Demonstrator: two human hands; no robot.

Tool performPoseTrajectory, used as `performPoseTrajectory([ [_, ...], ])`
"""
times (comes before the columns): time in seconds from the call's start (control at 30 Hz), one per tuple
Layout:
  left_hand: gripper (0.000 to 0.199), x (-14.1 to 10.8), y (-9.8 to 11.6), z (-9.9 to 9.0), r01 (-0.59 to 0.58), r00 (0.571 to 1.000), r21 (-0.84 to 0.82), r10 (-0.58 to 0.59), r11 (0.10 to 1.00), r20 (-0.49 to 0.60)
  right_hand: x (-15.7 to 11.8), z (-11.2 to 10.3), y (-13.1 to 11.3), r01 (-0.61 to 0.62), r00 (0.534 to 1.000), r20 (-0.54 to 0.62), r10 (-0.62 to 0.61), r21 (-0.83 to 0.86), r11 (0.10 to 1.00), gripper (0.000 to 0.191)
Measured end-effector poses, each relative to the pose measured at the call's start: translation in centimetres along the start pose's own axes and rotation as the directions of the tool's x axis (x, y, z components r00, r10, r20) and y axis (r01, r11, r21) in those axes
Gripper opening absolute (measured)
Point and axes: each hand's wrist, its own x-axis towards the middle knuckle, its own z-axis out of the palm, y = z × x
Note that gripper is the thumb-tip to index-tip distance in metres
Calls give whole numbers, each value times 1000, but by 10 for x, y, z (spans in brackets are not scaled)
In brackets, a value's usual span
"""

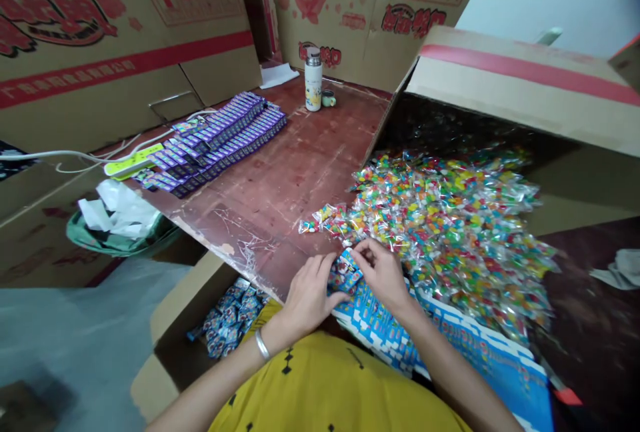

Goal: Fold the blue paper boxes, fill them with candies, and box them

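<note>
I pinched a small blue box (344,273) between my left hand (310,295) and right hand (383,272); the candy packets (450,219) lay at two o'clock, perhaps touching my right fingers.

On the bench (280,179) before you, the heap of sweet packets (450,225) spills from the tipped carton (520,85) at the right edge, rows of small boxes (220,139) lie toward the far left corner, and the flask (313,79) stands at the far edge.
</note>
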Motion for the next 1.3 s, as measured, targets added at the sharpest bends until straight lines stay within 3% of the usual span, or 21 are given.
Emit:
performPoseTrajectory([
  [0.13,67,10,10,-4,-36,996,-147,24,988,-88,3,-5,-7,-238,971,63,233,397,887,22],
  [0.23,61,19,12,-14,-55,996,-391,24,919,-85,-2,-12,-13,-227,973,67,221,458,859,27],
  [0.37,52,29,12,-34,43,983,-813,121,581,138,-14,-22,-22,-54,993,118,10,382,922,31],
  [0.43,47,31,11,-41,101,957,-887,200,450,211,-16,-26,-24,-44,979,202,-36,379,924,31],
  [0.47,45,31,11,-43,121,945,-896,227,428,236,-16,-28,-24,-58,971,238,-35,374,926,28],
  [0.57,39,30,9,-44,175,926,-885,233,431,296,-12,-34,-23,-135,947,319,22,336,932,22],
  [0.67,35,30,7,-38,209,957,-888,102,409,272,-9,-33,-22,-184,974,193,115,390,903,26],
  [0.73,31,30,9,-32,192,979,-903,-15,386,202,-9,-27,-22,-161,987,54,153,437,885,35],
  [0.8,27,30,13,-24,149,986,-914,-121,376,111,-11,-17,-24,-136,988,-6,154,441,887,31],
  [0.9,32,29,20,-14,51,964,-921,-261,386,-55,-14,-1,-26,-120,981,-80,178,473,873,24],
  [0.97,46,28,24,-10,-7,943,-907,-300,422,-147,-15,6,-26,-91,966,-168,196,488,868,33],
  [1.1,41,28,25,-14,-24,973,-865,-187,501,-134,-18,10,-20,-15,953,-275,128,380,925,36],
  [1.3,28,30,18,-22,43,999,-891,-17,451,40,-17,2,-10,64,966,-260,-8,209,976,9],
])
